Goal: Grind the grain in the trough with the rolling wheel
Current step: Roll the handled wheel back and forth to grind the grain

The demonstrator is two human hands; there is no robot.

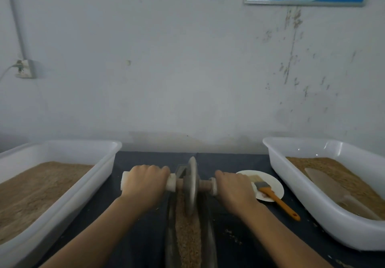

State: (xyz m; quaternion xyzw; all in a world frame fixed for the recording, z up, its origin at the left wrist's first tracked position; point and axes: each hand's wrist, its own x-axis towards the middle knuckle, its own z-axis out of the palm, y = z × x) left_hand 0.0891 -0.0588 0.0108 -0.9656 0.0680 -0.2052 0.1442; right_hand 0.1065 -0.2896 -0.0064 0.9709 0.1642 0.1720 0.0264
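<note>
We find the grinding under way and, in our judgement, well short of finished. The trough (188, 226) runs up the lower centre of the frame on the dark worktop (141, 215), and the grain (187, 238) fills its channel in a coarse, granular band from the bottom edge up to the wheel. The near stretch shows visible grit rather than fine powder, so more passes appear to be needed. The rolling wheel (192, 184) stands upright on edge in the channel, near the far end of the trough, with its axle crossways.

The left hand (145, 181) grips the white handle on the left of the axle, fingers curled over the top and pressed together, knuckles up. The right hand (233, 186) grips the right handle likewise, fingers wrapped over it; its thumb is hidden. Both forearms reach forward from the bottom edge, nearly symmetrical, wrists roughly level with the axle.

Scattered crumbs lie on the worktop right of the trough.
</note>
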